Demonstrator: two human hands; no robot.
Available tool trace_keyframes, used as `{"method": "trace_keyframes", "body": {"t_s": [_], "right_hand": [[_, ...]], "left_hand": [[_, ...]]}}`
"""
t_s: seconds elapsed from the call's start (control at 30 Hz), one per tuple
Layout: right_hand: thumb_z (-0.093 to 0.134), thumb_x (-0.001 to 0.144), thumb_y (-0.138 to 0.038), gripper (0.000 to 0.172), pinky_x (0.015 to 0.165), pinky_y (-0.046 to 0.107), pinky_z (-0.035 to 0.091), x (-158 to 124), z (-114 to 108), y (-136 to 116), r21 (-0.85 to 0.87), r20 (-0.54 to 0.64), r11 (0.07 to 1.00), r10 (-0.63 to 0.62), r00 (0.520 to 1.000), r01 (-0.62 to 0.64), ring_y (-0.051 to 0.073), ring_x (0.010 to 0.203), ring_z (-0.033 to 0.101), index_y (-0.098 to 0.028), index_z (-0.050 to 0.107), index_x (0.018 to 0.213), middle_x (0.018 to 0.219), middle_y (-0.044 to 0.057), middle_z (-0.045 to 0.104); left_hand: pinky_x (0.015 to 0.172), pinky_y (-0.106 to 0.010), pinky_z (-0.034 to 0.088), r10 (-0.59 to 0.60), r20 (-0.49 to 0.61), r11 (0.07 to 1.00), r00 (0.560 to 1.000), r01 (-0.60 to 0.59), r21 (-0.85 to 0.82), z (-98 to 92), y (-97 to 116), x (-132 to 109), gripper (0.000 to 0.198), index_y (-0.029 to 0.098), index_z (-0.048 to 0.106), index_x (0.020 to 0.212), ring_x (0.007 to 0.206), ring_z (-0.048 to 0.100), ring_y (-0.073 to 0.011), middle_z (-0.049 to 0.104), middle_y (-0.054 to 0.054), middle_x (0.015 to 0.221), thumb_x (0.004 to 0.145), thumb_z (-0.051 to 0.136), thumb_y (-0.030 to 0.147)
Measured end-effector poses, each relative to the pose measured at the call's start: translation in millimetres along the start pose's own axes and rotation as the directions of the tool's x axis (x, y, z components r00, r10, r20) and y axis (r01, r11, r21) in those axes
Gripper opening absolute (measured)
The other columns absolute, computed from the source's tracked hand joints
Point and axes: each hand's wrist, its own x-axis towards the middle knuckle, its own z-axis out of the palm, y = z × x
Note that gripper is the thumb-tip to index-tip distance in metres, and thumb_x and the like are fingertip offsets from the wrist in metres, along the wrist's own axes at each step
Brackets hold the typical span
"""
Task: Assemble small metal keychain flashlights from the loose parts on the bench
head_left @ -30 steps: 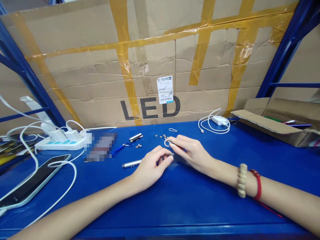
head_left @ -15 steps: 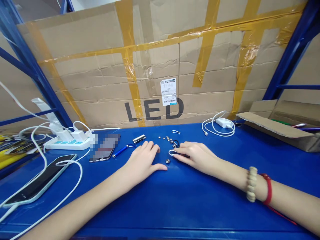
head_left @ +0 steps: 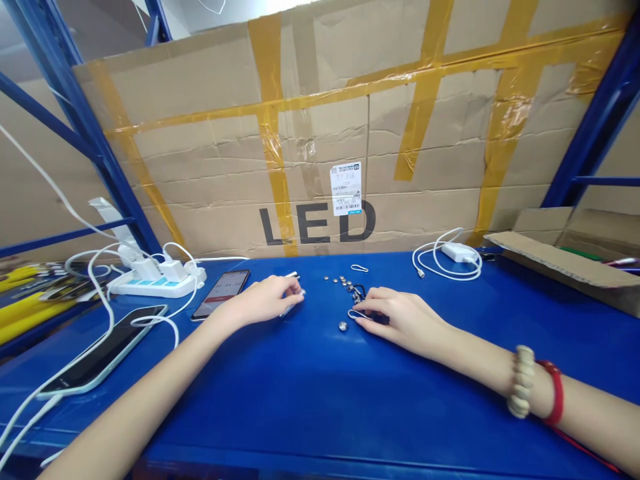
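Note:
My left hand (head_left: pixel 267 298) is closed, its fingertips and thumb pinched on a slim pen-like object (head_left: pixel 286 311), mostly hidden by the hand. Just behind the fingers the end of a silver tube (head_left: pixel 293 275) shows. My right hand (head_left: pixel 400 317) rests low on the table, thumb and fingers closed on a whitish loop clip (head_left: pixel 354 314); a dark part under the fingers is mostly hidden. Left of that hand lies a small round silver piece (head_left: pixel 343 326). Several button-like metal pieces (head_left: pixel 343 280) and a dark clip (head_left: pixel 361 292) lie just beyond it. Farther back is another loop clip (head_left: pixel 359 268).
A phone (head_left: pixel 220 293) and a power strip (head_left: pixel 165 287) with white cables stand at left, with another phone (head_left: pixel 105 350) nearer. A white charger (head_left: pixel 459 252) with coiled cable lies back right, beside an open cardboard box (head_left: pixel 565 263). A large LED carton (head_left: pixel 210 180) walls the back.
My left hand has moved left and back from beside the round silver piece, closing over the blue pen-like light and silver tube. The right hand stays on the loop clip. The view shifts slightly.

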Motion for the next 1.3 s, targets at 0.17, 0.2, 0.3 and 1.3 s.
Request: {"method": "trace_keyframes", "body": {"t_s": [0.17, 0.2, 0.3, 1.3], "right_hand": [[0.048, 0.087, -0.031, 0.024, 0.072, 0.029, 0.049, -1, -2, -2, 0.018, -0.006, 1.0, 0.014, 1.0, -0.014, 0.02, 0.09, 0.061, -0.023, 0.066, 0.101, 0.095, 0.005, 0.064], [0.048, 0.087, -0.031, 0.024, 0.071, 0.029, 0.05, -1, -2, -3, 0.023, -0.007, 1.0, 0.014, 1.0, -0.014, 0.02, 0.09, 0.06, -0.022, 0.066, 0.101, 0.095, 0.005, 0.064], [0.048, 0.087, -0.031, 0.024, 0.071, 0.029, 0.05, -2, -2, -3, 0.038, -0.014, 0.999, 0.007, 1.0, -0.006, 0.019, 0.09, 0.061, -0.023, 0.066, 0.1, 0.094, 0.005, 0.064], [0.05, 0.085, -0.029, 0.021, 0.07, 0.027, 0.049, -1, 0, -3, 0.136, -0.009, 0.99, 0.032, 0.999, -0.03, 0.018, 0.085, 0.061, -0.023, 0.068, 0.094, 0.091, 0.004, 0.065]], "left_hand": [[0.07, -0.031, 0.04, -0.094, -0.218, 0.989, 0.971, 0.116, 0.093, -3.2, 4, 2, 0.032, 0.022, 0.05, 0.087, 0.079, 0.059, -0.0205, 0.065, -0.002, 0.088, 0.091, 0.021, 0.037], [0.071, -0.033, 0.04, -0.113, -0.232, 0.985, 0.966, 0.14, 0.103, -3.0, 4, 2, 0.034, 0.022, 0.048, 0.085, 0.08, 0.059, -0.0212, 0.064, -0.003, 0.087, 0.092, 0.017, 0.036], [0.069, -0.037, 0.04, -0.152, -0.25, 0.975, 0.956, 0.187, 0.123, -0.7, 1, 3, 0.036, 0.021, 0.042, 0.08, 0.079, 0.06, -0.0248, 0.063, -0.006, 0.085, 0.092, 0.012, 0.037], [0.07, -0.027, 0.043, 0.203, -0.287, 0.948, 0.936, -0.262, -0.183, 44.7, 10, 18, 0.007, 0.019, 0.046, 0.075, 0.072, 0.053, -0.015, 0.056, -0.001, 0.077, 0.079, 0.048, 0.015]]}}
